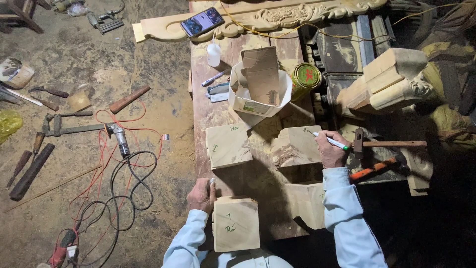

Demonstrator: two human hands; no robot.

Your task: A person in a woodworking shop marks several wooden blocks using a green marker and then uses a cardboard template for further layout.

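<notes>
White box (238, 97) with cardboard scrap (262, 74) inside

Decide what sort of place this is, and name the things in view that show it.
Most likely a woodcarving workshop. Pale wooden blocks sit on a worn workbench, a carved ornamental panel lies at its far end, and chisels and an angle grinder lie on the sawdust-covered floor.

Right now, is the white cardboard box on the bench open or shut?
Open: the white cardboard box has its flaps spread, one brown flap standing up inside.
</notes>
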